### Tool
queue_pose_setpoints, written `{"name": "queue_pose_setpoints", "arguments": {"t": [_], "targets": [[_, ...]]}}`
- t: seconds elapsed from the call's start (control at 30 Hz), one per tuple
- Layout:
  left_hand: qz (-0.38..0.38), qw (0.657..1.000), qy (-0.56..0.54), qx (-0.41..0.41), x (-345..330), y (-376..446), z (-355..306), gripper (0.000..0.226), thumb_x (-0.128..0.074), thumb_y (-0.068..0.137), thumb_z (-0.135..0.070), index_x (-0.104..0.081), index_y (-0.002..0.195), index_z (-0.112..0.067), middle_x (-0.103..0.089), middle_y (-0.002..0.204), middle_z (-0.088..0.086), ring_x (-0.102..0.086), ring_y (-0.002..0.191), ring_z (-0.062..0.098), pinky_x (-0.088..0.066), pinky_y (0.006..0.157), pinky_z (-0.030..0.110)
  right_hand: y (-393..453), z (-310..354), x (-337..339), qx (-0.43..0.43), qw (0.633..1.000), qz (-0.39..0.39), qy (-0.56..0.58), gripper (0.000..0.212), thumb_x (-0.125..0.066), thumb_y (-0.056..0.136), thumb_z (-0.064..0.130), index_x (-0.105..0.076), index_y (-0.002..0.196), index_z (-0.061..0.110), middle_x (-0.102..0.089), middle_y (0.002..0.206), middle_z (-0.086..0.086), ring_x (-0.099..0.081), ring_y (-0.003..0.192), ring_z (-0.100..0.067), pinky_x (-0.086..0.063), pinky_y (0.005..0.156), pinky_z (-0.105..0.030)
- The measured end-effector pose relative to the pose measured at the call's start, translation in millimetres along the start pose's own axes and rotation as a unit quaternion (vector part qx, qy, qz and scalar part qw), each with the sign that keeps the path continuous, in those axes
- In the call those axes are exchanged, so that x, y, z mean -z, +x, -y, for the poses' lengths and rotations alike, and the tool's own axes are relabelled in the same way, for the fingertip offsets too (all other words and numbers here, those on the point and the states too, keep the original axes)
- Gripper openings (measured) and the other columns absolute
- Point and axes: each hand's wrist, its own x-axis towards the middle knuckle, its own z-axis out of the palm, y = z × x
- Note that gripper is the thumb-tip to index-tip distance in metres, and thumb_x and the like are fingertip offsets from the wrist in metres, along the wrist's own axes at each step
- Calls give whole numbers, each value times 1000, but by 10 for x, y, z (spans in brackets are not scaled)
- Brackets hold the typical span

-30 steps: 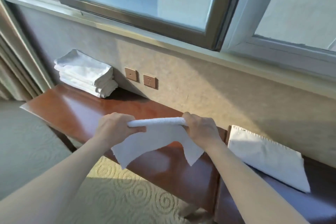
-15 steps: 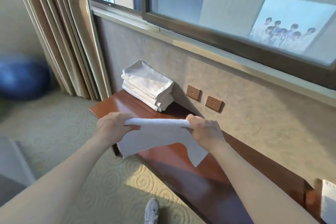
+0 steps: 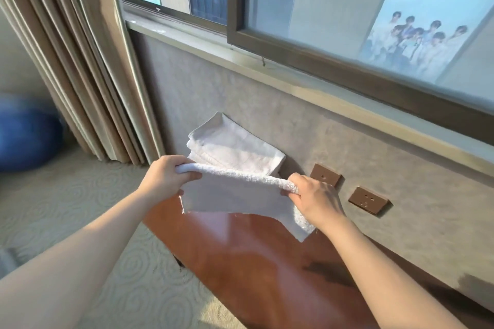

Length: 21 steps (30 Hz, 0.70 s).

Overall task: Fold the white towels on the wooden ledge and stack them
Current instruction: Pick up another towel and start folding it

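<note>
Head view: left hand [image 3: 167, 178] and right hand [image 3: 315, 196] each grip white towel [image 3: 235, 195]; no writing legible.

- My left hand [image 3: 166, 178] and right hand [image 3: 315, 197] each grip an end of the folded towel [image 3: 232, 195], so my fingertips are tucked out of sight under its fold;
- The towel covers the lower front of the stack [image 3: 235, 145] and the far end of the wooden ledge [image 3: 267, 270];
- The ledge runs off the lower right edge;
- The blue ball [image 3: 26, 133] at the left edge is blurred and cut off.
</note>
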Motion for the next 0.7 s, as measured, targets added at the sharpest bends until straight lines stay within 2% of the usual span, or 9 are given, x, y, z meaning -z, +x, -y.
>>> {"name": "queue_pose_setpoints", "arguments": {"t": [0.07,0.17,0.23,0.3,0.37,0.43,0.5,0.57,0.7], "targets": [[22,997,-79,12,58,369,52,14,-86,79,-22,-76,89,-20,-69,84,8,-69,74,25,-62,61,35,253,61,1,-28,1000,4,2,21,-57,101,33,-53,117,20,-66,118,3,-64,108,-31,-33,69,-36],[63,983,-171,16,132,938,79,26,-83,82,-14,-67,100,-5,-57,79,11,-63,73,29,-49,43,20,597,83,-80,-78,996,11,47,24,-56,102,24,-53,126,22,-60,129,3,-61,113,-30,-41,73,-37],[87,980,-181,11,189,1317,98,22,-82,82,-16,-66,92,-6,-53,70,3,-62,71,28,-44,37,16,796,103,-153,-112,991,14,70,27,-56,102,21,-52,128,27,-56,130,6,-61,113,-28,-50,80,-41],[111,978,-177,-23,240,1755,129,22,-85,72,-29,-68,73,-15,-49,61,-7,-57,67,20,-52,45,18,1000,171,-217,-154,985,15,71,22,-57,101,23,-55,123,24,-56,125,4,-61,112,-28,-51,84,-43],[134,975,-170,-42,274,2199,143,27,-85,72,-26,-63,59,-19,-43,51,-18,-51,62,14,-59,57,20,1216,239,-237,-206,977,9,61,16,-58,101,32,-56,108,18,-59,114,-3,-62,108,-31,-50,82,-42],[164,972,-160,-56,293,2623,140,21,-80,83,-16,-64,69,-18,-52,51,-18,-55,65,14,-59,62,18,1440,307,-212,-275,960,9,51,22,-55,102,38,-56,102,16,-63,110,-8,-62,107,-34,-46,78,-40],[197,962,-176,-74,312,2997,70,12,-79,84,-18,-70,85,-10,-66,71,-5,-63,75,20,-59,66,18,1675,343,-162,-346,935,-8,78,24,-52,104,36,-58,111,14,-67,116,-13,-63,106,-35,-42,75,-38],[214,954,-189,-98,306,3311,-49,16,-79,85,-19,-71,94,-8,-68,85,9,-66,82,23,-57,67,16,1882,393,-88,-403,904,-65,126,24,-51,105,30,-58,119,13,-67,120,-16,-63,107,-37,-42,77,-37],[172,943,-223,-177,310,3676,-214,16,-78,87,-16,-70,93,-3,-62,80,10,-56,72,16,-42,58,14,1974,659,-156,-433,846,-273,148,22,-55,102,19,-59,122,11,-59,122,-9,-53,114,-29,-38,87,-33]]}}
